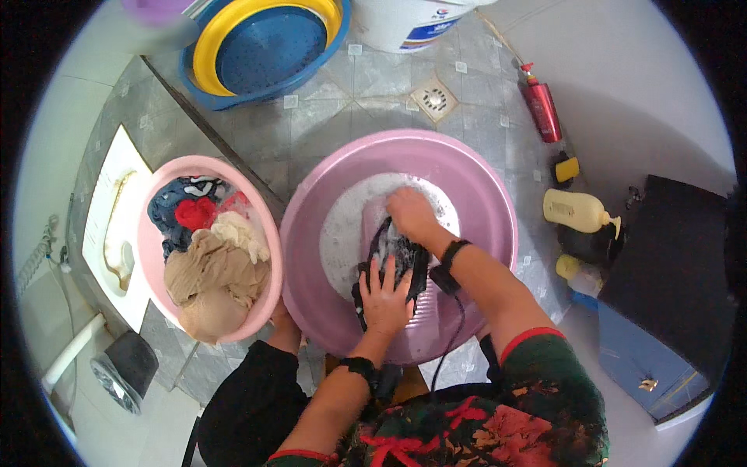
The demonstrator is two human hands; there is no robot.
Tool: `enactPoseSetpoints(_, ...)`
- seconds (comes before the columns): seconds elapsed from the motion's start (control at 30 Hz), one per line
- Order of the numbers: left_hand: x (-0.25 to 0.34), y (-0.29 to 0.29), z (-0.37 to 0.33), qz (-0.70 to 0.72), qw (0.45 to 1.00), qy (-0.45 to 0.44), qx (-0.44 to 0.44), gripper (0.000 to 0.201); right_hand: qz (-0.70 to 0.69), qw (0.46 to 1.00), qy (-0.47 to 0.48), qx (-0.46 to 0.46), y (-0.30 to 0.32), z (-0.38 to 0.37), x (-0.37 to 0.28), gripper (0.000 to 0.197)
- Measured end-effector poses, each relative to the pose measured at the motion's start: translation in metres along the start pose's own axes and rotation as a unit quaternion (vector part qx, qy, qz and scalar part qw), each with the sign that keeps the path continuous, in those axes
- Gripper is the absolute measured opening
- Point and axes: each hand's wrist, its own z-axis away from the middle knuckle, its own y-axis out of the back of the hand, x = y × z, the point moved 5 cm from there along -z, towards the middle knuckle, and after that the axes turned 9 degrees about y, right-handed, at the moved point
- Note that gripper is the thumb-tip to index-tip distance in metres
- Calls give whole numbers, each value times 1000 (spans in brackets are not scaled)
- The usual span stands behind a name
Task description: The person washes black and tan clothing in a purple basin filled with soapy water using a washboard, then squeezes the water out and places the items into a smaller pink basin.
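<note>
A large purple-pink basin [303, 249] holds foamy water [338, 257] and a pale pink ridged washboard [422, 323]. Across the board lies a wet black garment [418, 272] with suds on it. My left hand [387, 300] rests flat on the garment, fingers spread and pointing away from me. Farther up, my right hand [412, 215] is closed around the garment's far end; its fingertips are partly hidden. A band with a small dark device sits on each wrist, and a cable runs from the right one.
Left of the basin, a pink tub [276, 292] holds beige, white, red and dark blue clothes, beside a squat toilet [105, 210]. Blue and yellow basins [191, 74] and a white bucket [381, 19] stand behind. Bottles, including a cream pump bottle [576, 210], line the right wall near a cabinet [646, 350].
</note>
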Motion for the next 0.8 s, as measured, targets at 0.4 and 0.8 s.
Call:
enactPoseSetpoints(0.4, -20, -17, 1, 9, 999, 32, 24, 60, -78, 974, 32, -212, 11, 20, -79, 19)
enactPoseSetpoints(0.8, -15, -12, 4, -8, 1000, 23, 20, 60, -130, 985, 34, -104, 8, 17, -86, 20)
